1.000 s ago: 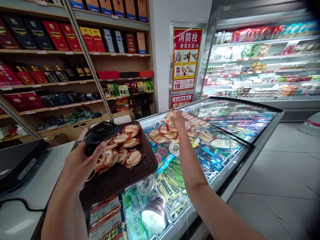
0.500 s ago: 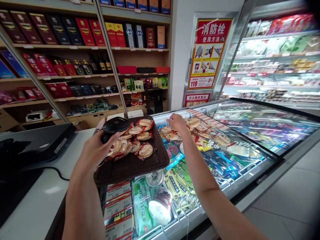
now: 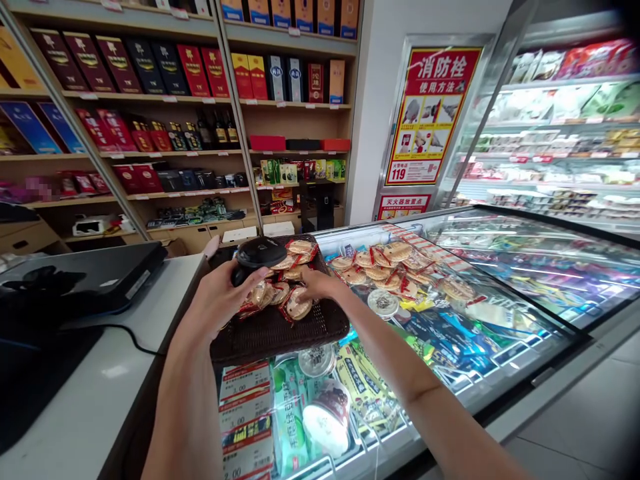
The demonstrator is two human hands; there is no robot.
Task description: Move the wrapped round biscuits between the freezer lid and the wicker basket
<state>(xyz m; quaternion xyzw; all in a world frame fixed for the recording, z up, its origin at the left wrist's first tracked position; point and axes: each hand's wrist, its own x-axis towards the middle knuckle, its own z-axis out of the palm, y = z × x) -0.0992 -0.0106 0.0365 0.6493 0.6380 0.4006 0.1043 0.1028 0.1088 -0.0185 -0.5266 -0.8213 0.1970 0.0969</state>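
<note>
While left fingers [image 3: 253, 275] clamp black device [image 3: 260, 253], right fingers [image 3: 306, 280] pinch wrapped biscuit [image 3: 299, 305] on woven tray [image 3: 280, 337].

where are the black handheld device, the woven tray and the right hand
black handheld device [image 3: 260, 253], head view, on its domed top
woven tray [image 3: 280, 340], head view, on its bare front edge
right hand [image 3: 320, 285], head view, on the back of the hand

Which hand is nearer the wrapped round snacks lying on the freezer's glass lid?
The right hand: it is just left of the wrapped round snacks, over the woven basket. The left hand is farther, beyond the basket's near side, gripping a black round device.
</note>
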